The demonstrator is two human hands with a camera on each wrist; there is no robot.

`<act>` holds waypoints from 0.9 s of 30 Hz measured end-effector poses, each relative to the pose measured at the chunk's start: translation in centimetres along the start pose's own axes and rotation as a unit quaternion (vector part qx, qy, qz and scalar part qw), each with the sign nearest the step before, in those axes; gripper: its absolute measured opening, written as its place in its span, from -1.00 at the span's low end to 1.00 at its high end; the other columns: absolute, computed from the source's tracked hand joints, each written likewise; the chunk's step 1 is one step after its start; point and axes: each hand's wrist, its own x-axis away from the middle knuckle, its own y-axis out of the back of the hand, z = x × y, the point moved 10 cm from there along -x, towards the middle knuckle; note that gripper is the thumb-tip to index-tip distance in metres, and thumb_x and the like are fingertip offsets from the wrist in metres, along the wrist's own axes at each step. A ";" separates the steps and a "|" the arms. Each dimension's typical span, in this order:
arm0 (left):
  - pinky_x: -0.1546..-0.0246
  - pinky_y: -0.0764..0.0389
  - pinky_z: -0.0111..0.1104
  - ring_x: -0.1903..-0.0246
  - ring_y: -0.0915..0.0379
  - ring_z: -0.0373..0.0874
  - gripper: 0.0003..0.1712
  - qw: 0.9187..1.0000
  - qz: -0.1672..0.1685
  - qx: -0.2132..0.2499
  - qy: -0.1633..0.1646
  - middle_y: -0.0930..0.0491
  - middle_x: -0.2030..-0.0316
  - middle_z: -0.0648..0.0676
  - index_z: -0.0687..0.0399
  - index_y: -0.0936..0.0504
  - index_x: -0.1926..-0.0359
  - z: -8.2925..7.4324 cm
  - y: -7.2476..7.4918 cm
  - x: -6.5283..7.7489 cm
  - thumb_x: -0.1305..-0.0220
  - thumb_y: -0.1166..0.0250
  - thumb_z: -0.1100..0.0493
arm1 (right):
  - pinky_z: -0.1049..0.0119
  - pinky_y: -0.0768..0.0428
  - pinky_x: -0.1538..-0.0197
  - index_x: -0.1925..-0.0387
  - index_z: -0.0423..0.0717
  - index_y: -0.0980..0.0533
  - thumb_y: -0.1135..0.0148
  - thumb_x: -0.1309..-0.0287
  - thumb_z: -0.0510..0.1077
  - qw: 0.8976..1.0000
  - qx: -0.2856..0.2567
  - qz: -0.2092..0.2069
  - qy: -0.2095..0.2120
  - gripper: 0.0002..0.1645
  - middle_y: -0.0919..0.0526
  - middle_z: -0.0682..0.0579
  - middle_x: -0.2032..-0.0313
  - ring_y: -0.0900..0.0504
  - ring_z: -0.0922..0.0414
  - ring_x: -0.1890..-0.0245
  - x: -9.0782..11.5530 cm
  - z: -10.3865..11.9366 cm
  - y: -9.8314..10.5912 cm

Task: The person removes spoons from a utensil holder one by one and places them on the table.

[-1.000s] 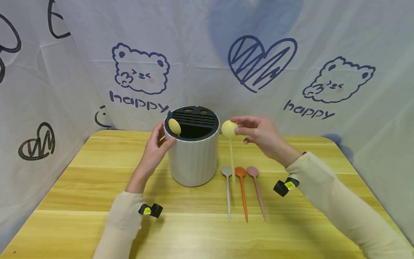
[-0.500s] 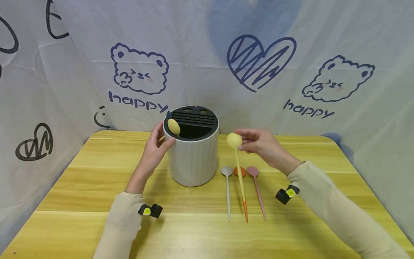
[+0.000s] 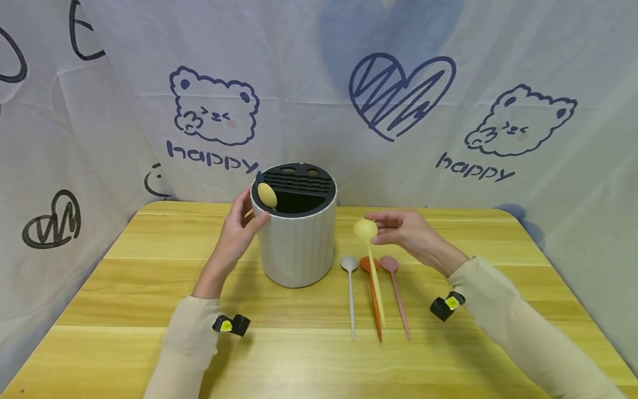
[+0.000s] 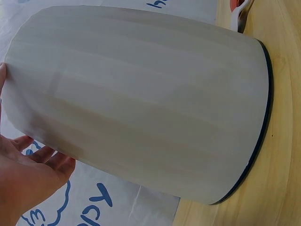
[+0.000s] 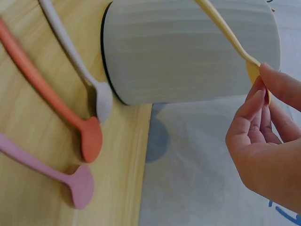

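Observation:
My left hand grips the upper left side of a white ribbed utensil holder, its thumb near the dark slotted lid. The left wrist view shows fingers against the holder's wall. My right hand pinches a pale yellow spoon by its bowl, between thumb and fingers. That spoon's handle slants down over the orange spoon in the head view. A second yellow spoon stands in the holder at the left, bowl up, beside a dark blue piece.
On the wooden table, right of the holder, lie a grey spoon, the orange one and a pink spoon, side by side with bowls toward the back. A printed cloth hangs behind the table's back edge.
My right hand has come down and slightly right with the yellow spoon, away from the holder, and the spoon's handle now tilts across the orange one. My left hand stays on the holder.

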 end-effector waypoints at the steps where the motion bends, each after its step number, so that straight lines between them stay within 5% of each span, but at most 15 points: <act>1: -0.38 -0.08 -0.17 -0.39 -0.01 -0.05 -0.16 1.000 0.000 -0.001 0.001 -0.06 -0.45 0.07 0.04 0.02 -0.51 0.0 0.0 0.0 -0.34 -0.16 0.03 | 0.31 -0.57 -0.03 -0.30 -0.38 -0.31 -0.26 -0.11 -0.43 1.000 0.005 0.001 -0.003 -0.31 -0.59 -0.23 -0.03 -0.60 0.13 0.08 0.0 -0.3 0.1; 10: -0.37 -0.09 -0.17 -0.39 -0.03 -0.04 -0.17 1.000 0.001 0.000 -0.002 -0.07 -0.44 0.07 0.04 0.01 -0.51 0.0 0.0 0.0 -0.34 -0.16 0.03 | 0.33 -0.52 -0.04 -0.32 -0.32 -0.31 -0.28 -0.13 -0.34 0.999 0.034 -0.001 -0.014 -0.29 -0.54 -0.22 -0.08 -0.50 0.06 -0.01 0.5 -2.5 1.4; 17: -0.38 -0.09 -0.17 -0.39 -0.02 -0.04 -0.16 1.000 0.001 0.003 -0.002 -0.07 -0.44 0.07 0.05 0.02 -0.51 -0.1 -0.1 -0.1 -0.33 -0.16 0.02 | 0.13 -0.44 -0.19 -0.33 -0.31 -0.30 -0.30 -0.13 -0.29 0.998 0.045 -0.002 -0.039 -0.27 -0.40 -0.27 -0.20 -0.34 -0.07 -0.19 1.3 -4.9 2.8; 27: -0.38 -0.09 -0.18 -0.40 -0.01 -0.05 -0.16 1.000 -0.001 0.002 0.001 -0.05 -0.45 0.06 0.04 0.02 -0.51 0.0 0.0 0.0 -0.34 -0.17 0.02 | -0.04 -0.41 -0.21 -0.33 -0.40 -0.25 -0.30 -0.12 -0.35 0.998 0.012 0.009 -0.059 -0.25 -0.55 -0.21 -0.02 -0.57 0.10 0.06 1.2 -6.9 4.0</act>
